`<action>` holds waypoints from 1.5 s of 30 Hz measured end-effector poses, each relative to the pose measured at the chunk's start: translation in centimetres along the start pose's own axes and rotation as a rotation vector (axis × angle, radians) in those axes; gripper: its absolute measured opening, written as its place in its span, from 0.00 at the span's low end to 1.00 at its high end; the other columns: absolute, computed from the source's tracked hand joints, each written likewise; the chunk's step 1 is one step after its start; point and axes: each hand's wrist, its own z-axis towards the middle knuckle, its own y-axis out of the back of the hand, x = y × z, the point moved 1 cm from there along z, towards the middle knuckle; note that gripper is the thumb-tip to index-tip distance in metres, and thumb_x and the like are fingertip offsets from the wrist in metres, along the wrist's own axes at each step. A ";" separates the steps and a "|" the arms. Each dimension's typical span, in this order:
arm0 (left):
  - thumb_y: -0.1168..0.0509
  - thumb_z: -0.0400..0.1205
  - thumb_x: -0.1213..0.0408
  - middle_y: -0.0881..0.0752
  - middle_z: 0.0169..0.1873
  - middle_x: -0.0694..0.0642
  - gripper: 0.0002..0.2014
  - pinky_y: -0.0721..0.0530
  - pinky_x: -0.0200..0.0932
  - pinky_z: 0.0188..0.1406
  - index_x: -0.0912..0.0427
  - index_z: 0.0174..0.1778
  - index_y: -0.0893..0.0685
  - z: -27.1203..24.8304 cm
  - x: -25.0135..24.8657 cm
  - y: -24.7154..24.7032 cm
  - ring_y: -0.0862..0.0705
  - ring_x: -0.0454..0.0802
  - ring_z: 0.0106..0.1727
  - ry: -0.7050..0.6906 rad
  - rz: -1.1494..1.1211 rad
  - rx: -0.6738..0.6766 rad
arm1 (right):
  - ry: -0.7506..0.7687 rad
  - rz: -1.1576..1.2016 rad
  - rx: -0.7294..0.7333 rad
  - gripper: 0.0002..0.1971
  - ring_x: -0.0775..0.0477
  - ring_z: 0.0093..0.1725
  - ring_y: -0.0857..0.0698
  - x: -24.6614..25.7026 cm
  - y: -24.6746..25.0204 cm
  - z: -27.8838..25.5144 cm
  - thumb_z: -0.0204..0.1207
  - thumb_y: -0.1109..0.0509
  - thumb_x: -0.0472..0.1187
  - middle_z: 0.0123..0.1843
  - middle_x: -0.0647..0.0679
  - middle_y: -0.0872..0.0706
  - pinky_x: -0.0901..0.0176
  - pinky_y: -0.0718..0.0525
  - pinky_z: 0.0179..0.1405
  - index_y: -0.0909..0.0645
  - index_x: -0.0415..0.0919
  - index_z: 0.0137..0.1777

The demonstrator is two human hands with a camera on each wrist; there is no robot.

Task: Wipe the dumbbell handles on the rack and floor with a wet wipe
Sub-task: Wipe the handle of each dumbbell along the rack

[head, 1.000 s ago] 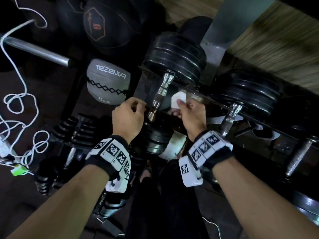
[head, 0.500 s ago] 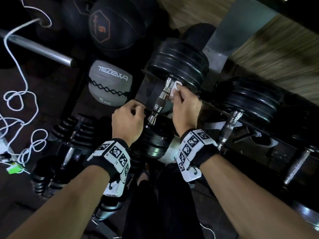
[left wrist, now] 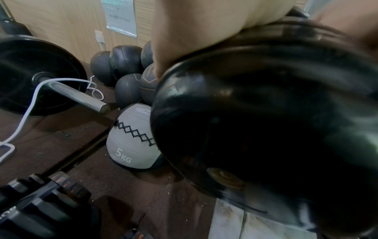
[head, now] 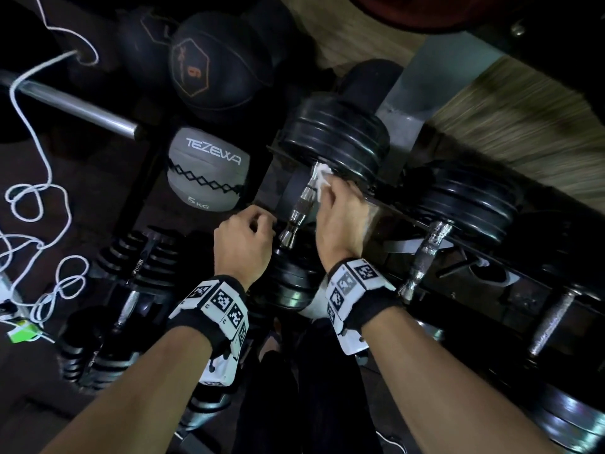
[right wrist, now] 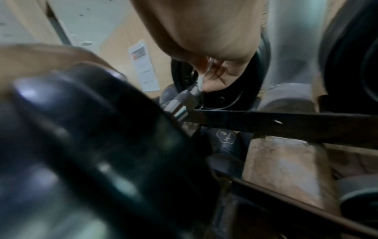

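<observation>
A black dumbbell lies on the rack, its chrome handle (head: 299,209) running between a far weight stack (head: 337,139) and a near weight (head: 291,283). My right hand (head: 340,217) pinches a white wet wipe (head: 322,176) and presses it on the handle's far end, beside the far stack; the right wrist view shows the wipe (right wrist: 201,80) on the handle (right wrist: 184,103). My left hand (head: 244,244) curls over the rim of the near weight (left wrist: 266,121), at the handle's near end. A second racked dumbbell has its handle (head: 425,257) to the right.
The rack's black rail (head: 458,231) runs to the right with more dumbbells. A grey 5 kg medicine ball (head: 208,172) and dark balls (head: 212,67) sit on the floor to the left. Floor dumbbells (head: 131,290), a barbell end (head: 75,109) and a white cord (head: 32,191) lie further left.
My right hand has carried the wipe from beside the handle onto it, then up along it to the far weight stack. My left hand has stayed on the near weight.
</observation>
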 end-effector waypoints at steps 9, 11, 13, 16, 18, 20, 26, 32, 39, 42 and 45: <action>0.47 0.76 0.54 0.12 0.29 0.42 0.16 0.16 0.52 0.53 0.49 0.38 0.13 -0.1 -0.3 0.1 0.14 0.43 0.39 0.031 -0.034 -0.010 | 0.090 0.081 -0.001 0.12 0.43 0.57 0.10 -2.5 -0.4 0.2 0.83 0.30 0.33 0.57 0.39 0.08 0.89 0.29 0.51 0.13 0.35 0.64; 0.47 0.76 0.54 0.12 0.29 0.41 0.16 0.16 0.51 0.53 0.48 0.38 0.12 -0.1 -0.3 0.1 0.14 0.41 0.38 0.036 -0.041 -0.011 | 0.106 0.121 -0.040 0.12 0.45 0.57 0.10 -2.1 -0.3 0.6 0.82 0.30 0.32 0.57 0.40 0.08 0.85 0.24 0.50 0.13 0.35 0.63; 0.47 0.76 0.54 0.12 0.29 0.41 0.16 0.16 0.50 0.52 0.48 0.38 0.13 -0.1 -0.3 0.0 0.14 0.40 0.38 0.033 -0.051 -0.004 | 0.136 0.106 -0.026 0.12 0.43 0.56 0.10 -2.2 -0.5 0.3 0.83 0.30 0.32 0.57 0.38 0.09 0.77 0.19 0.52 0.13 0.36 0.64; 0.47 0.76 0.54 0.12 0.29 0.41 0.16 0.15 0.51 0.51 0.48 0.38 0.13 -0.2 -0.4 0.1 0.14 0.41 0.39 0.026 -0.055 -0.004 | 0.190 0.089 -0.003 0.13 0.43 0.57 0.10 -2.5 -0.6 0.1 0.84 0.31 0.33 0.58 0.39 0.09 0.66 0.14 0.57 0.13 0.37 0.65; 0.47 0.77 0.54 0.12 0.29 0.41 0.16 0.15 0.52 0.52 0.48 0.38 0.13 -0.2 -0.2 0.1 0.14 0.41 0.39 0.026 -0.055 -0.005 | 0.184 0.106 -0.052 0.12 0.46 0.55 0.10 -2.2 -0.6 0.5 0.84 0.32 0.34 0.57 0.40 0.09 0.77 0.19 0.53 0.13 0.38 0.65; 0.46 0.76 0.54 0.12 0.29 0.41 0.16 0.15 0.53 0.52 0.48 0.37 0.12 -0.1 -0.1 0.1 0.14 0.43 0.40 0.022 -0.047 -0.008 | 0.177 0.106 -0.038 0.13 0.47 0.56 0.11 -1.6 -0.7 0.6 0.85 0.33 0.34 0.59 0.41 0.11 0.67 0.15 0.56 0.13 0.41 0.66; 0.43 0.78 0.53 0.11 0.33 0.39 0.13 0.16 0.54 0.57 0.44 0.44 0.12 0.4 0.0 0.1 0.13 0.43 0.43 0.004 0.013 0.061 | 0.085 0.066 0.188 0.13 0.49 0.62 0.13 -0.6 -0.1 1.8 0.86 0.34 0.36 0.63 0.47 0.10 0.53 0.13 0.63 0.14 0.42 0.66; 0.35 0.86 0.66 0.12 0.56 0.48 0.18 0.18 0.33 0.61 0.61 0.72 0.21 2.9 -3.6 2.6 0.13 0.41 0.55 -0.189 -0.167 0.590 | -0.051 0.448 0.323 0.08 0.56 0.43 0.12 -0.5 1.8 -1.9 0.85 0.33 0.39 0.47 0.55 0.11 0.63 0.14 0.41 0.15 0.44 0.60; 0.29 0.82 0.63 0.09 0.38 0.63 0.09 0.13 0.64 0.52 0.67 0.50 0.16 6.3 -3.9 3.2 0.11 0.62 0.43 -0.008 -0.098 0.413 | -0.339 0.534 0.146 0.09 0.54 0.50 0.12 -1.6 0.0 -6.1 0.87 0.36 0.47 0.52 0.51 0.13 0.60 0.15 0.48 0.23 0.51 0.64; 0.28 0.81 0.60 0.11 0.39 0.65 0.10 0.17 0.44 0.45 0.64 0.49 0.10 8.2 -4.3 2.1 0.13 0.61 0.42 -0.055 0.114 0.348 | -0.333 0.393 0.019 0.13 0.53 0.54 0.16 -1.4 -2.5 -8.3 0.87 0.42 0.49 0.52 0.53 0.13 0.58 0.20 0.55 0.18 0.48 0.61; 0.34 0.85 0.59 0.14 0.42 0.52 0.13 0.28 0.22 0.32 0.53 0.65 0.15 8.4 -5.9 0.3 0.18 0.50 0.42 -0.092 0.247 0.498 | -0.264 0.309 -0.052 0.19 0.54 0.55 0.20 -1.2 -3.5 -8.9 0.85 0.48 0.52 0.51 0.54 0.12 0.43 0.20 0.62 0.16 0.48 0.55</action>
